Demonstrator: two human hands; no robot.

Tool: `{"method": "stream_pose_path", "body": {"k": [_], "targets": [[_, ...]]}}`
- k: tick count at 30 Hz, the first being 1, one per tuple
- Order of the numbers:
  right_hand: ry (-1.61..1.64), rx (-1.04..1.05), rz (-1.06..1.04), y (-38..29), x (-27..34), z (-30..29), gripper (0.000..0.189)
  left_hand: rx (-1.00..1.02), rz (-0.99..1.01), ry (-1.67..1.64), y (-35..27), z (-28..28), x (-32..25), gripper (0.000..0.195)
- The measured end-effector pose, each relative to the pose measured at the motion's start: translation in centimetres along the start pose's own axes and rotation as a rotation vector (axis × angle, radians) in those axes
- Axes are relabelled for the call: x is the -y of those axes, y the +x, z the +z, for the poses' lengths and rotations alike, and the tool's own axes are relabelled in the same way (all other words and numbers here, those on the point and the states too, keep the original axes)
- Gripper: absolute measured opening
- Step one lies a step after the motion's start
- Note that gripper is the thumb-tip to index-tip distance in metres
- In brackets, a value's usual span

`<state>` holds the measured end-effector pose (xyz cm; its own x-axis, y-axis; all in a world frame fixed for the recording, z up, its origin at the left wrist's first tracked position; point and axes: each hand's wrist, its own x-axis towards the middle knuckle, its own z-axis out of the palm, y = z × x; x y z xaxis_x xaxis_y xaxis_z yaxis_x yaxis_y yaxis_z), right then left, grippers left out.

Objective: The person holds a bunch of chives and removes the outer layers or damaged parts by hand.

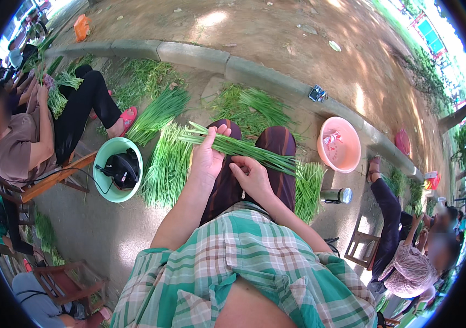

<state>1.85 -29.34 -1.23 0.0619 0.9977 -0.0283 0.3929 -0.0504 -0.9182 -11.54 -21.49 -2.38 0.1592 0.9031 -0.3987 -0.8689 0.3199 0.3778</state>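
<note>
A bundle of long green stalks, like garlic chives (253,151), lies across my knees, its pale ends to the left. My left hand (211,151) holds it near those ends, palm up with the thumb over the stalks. My right hand (249,172) is just below the bundle, thumb and forefinger close together; whether a thin stalk is between them I cannot tell. A thick pile of cut stalks (167,168) lies on the ground left of my legs, and another pile (308,190) lies to the right. Loose green trimmings (233,106) spread beyond my knees.
On the left stand a mint-green basin (98,180) holding a black bag and a person on a wooden chair (58,174). To the right are a pink basin (339,164), a steel flask (335,196) and more seated people. A stone kerb (192,55) runs beyond the trimmings.
</note>
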Motion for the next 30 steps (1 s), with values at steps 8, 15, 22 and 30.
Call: {"method": "stream_pose_path", "body": {"k": [8, 15, 22, 30], "targets": [[0.297, 0.029, 0.251, 1.1, 0.2, 1.5, 0.024, -0.025, 0.103, 0.085, -0.6, 0.4, 0.9, 0.021], [0.375, 0.009, 0.232, 1.4, -0.8, 2.4, 0.016, -0.013, 0.116, 0.114, -0.3, 0.0, 1.0, 0.023], [0.413, -0.033, 0.197, 1.3, -0.8, 2.8, 0.012, -0.104, 0.117, 0.015, 0.1, -0.2, 0.7, 0.025], [0.61, -0.045, 0.305, 0.9, -1.3, 2.2, 0.01, -0.067, 0.143, -0.01, 1.0, -1.1, -0.9, 0.028]]}}
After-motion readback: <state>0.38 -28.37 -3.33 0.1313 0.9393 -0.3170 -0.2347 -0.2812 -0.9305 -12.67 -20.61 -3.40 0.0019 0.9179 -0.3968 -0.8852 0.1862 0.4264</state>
